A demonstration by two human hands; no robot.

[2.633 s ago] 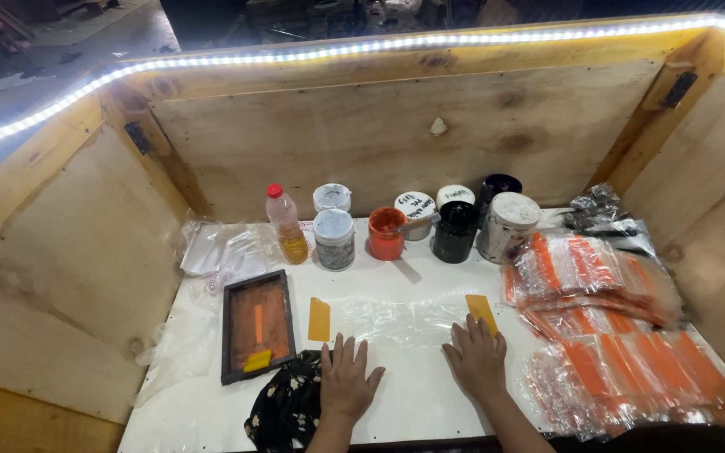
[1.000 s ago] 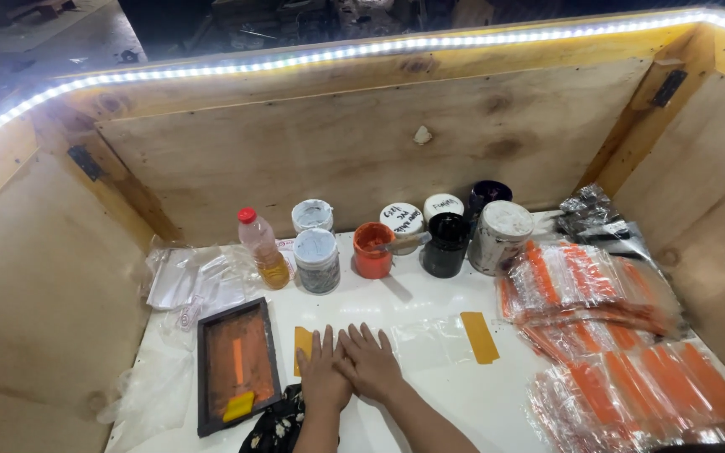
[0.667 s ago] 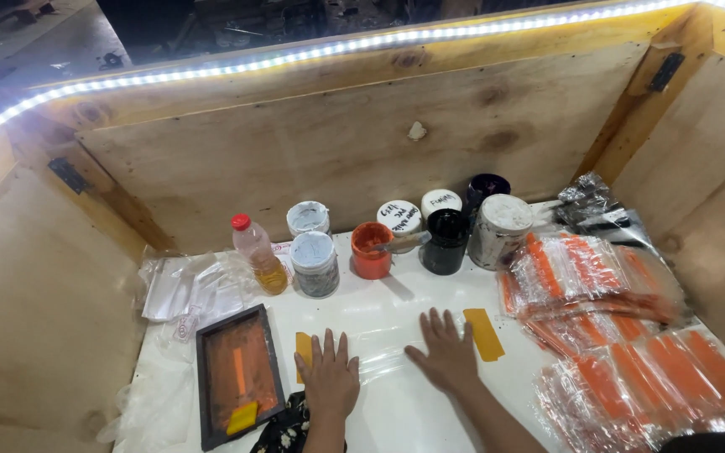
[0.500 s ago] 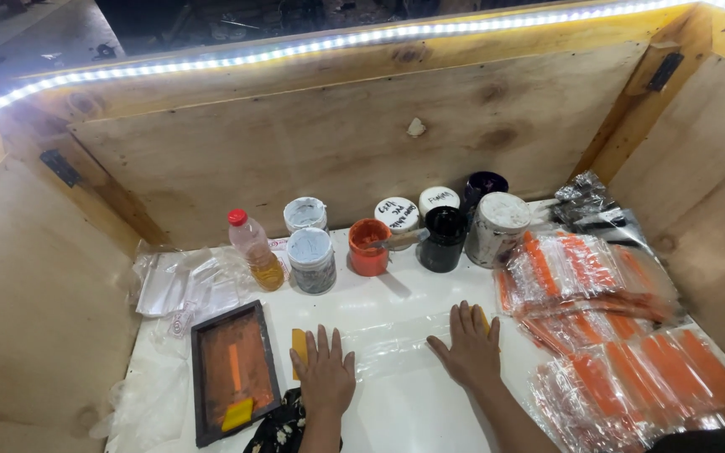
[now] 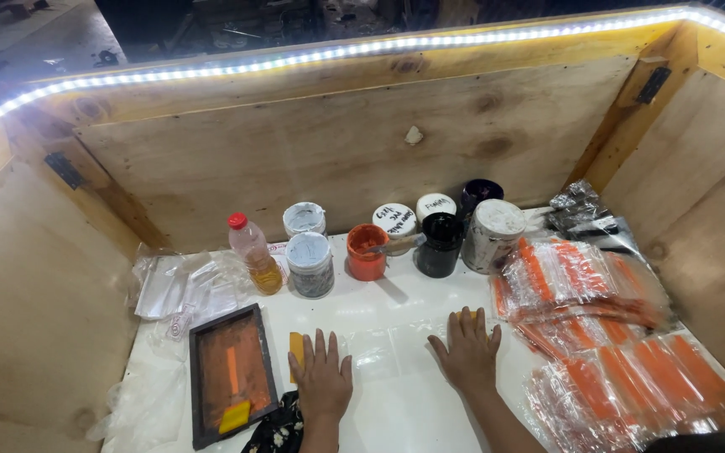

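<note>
A white tabletop sits inside a plywood-walled booth. At its right edge lie stacks of clear bags with orange strips; at its left a dark framed printing screen smeared orange. Along its back stand a white-lidded grey tub, a black jar, an open orange jar of orange paint and a red-capped bottle of yellow liquid. The left hand and right hand lie flat and open on a clear plastic sheet at the tabletop's front, grasping nothing.

**Bright strip light over a glossy white desk**

A strip of small white lights runs along the top rim of the wooden box, burning out to pure white at the left end. The room beyond it is dark. The white desk gleams with soft glare patches, and the jars throw short, soft shadows forward. Focus is fairly sharp; the box walls bow outward toward the frame edges.
</note>
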